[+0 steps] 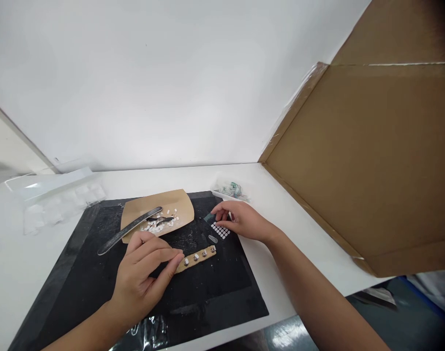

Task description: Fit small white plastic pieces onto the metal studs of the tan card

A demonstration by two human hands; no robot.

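Observation:
My left hand [145, 270] pinches the left end of a narrow tan strip [200, 257] between thumb and fingers. A row of several small round metal pieces sits along this strip, with white bits on them. To the right, my right hand [240, 219] is closed over the upper edge of a sheet of small white oval stickers [223, 232]. Its thumb and fingertips come together there, and I cannot make out what lies between them. Just below this sheet is a small clear oval piece [213, 239] on the black mat [207, 297].
Behind my left hand lies a tan card [134, 207] with scattered white bits and a dark curved file-like strip [129, 231]. A clear plastic tray [61, 197] is at the left. A small container [229, 189] stands behind the mat. Cardboard [354, 161] walls the right side.

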